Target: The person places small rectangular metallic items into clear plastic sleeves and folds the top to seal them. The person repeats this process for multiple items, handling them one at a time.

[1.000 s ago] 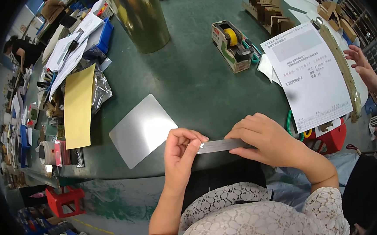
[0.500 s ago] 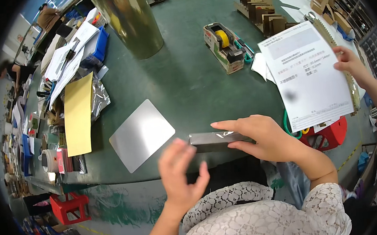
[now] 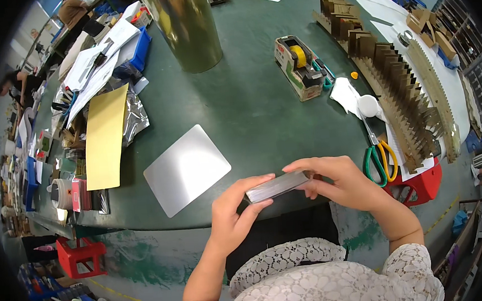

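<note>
Between my two hands, just over the near edge of the table, is a silvery block that looks like a stack of thin metal cards [image 3: 277,186], its layered edge turned upward. My left hand [image 3: 235,209] pinches its left end with thumb and fingers. The right end is gripped by my right hand [image 3: 343,185], which hides that end. To the left of the stack lies a thin silver metal sheet [image 3: 186,170] with rounded corners, flat and tilted on the tabletop; neither hand touches it.
The green table [image 3: 238,111] carries a tape dispenser [image 3: 301,71], scissors [image 3: 376,152] with green and yellow handles, and a brown slotted rack [image 3: 383,68] on the right. A tall metallic cylinder [image 3: 185,28] stands at the back. Yellow paper [image 3: 106,140] and clutter lie left.
My left hand, apart from the stack before, now grips its left end, and the stack is tilted. The printed sheet and another person's hand on the right are gone, uncovering the rack and scissors.
</note>
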Tool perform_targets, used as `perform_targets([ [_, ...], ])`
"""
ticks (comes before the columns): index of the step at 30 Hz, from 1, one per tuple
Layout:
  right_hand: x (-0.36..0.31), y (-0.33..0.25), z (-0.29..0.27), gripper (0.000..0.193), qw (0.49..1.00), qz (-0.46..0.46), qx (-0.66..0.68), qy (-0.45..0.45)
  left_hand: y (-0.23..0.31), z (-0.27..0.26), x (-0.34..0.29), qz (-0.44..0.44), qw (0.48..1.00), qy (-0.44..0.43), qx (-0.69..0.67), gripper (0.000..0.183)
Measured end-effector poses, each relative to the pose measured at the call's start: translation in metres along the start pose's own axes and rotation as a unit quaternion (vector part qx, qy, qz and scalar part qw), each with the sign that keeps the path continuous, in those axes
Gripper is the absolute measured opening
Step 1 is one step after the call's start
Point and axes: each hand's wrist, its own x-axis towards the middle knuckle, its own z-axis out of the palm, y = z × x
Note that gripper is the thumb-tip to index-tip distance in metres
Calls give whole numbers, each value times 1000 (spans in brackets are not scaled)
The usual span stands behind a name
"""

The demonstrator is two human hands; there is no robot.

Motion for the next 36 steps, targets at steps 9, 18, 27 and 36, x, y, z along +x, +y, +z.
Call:
perform_targets([
  [9,-8,13,9,49,992,-102,-56,46,-10,-8,-4,16,993,-55,-100,36],
  [18,10,48,95,68,954,-181,142,194,-26,44,-11,28,989,88,-114,55],
  [27,6,31,87,64,949,-196,179,171,-8,40,-10,17,988,82,-128,45],
  [36,5,32,71,26,923,-127,346,112,-9,26,-3,-15,983,67,-171,23],
])
